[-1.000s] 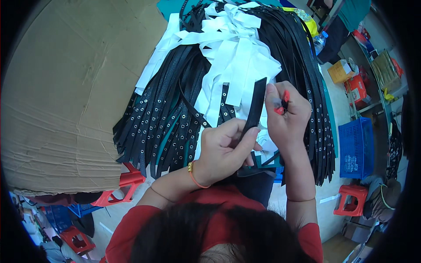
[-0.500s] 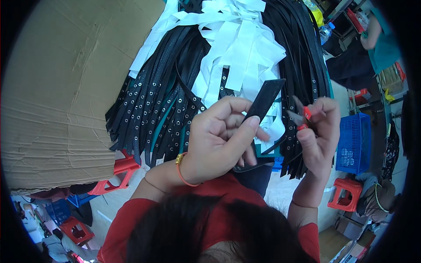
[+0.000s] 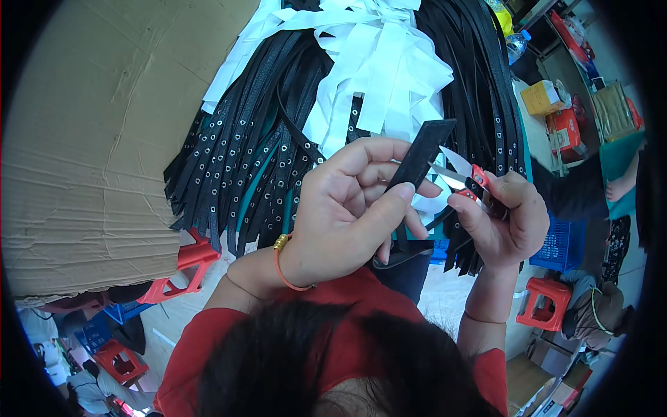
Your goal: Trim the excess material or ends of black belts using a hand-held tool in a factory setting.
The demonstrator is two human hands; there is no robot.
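My left hand pinches a black leather-like strap between thumb and fingers, its squared end pointing up and away from me. A thinner part of the strap seems to hang down under the hand. In my right hand is a pair of small red-handled scissors, with the blades spread. Their tips reach to the right edge of the strap; I cannot tell whether they touch it. Beyond both hands lie many black straps with metal eyelets and a heap of white strips.
A large cardboard sheet fills the left side. More black straps hang on the right. Red stools and a blue crate stand on the floor. At the far right a person's arm shows near shelves with boxes.
My right hand has shifted slightly right, and the scissors have turned so that their blades point at the strap. The left hand has hardly moved. The person at right has moved nearer.
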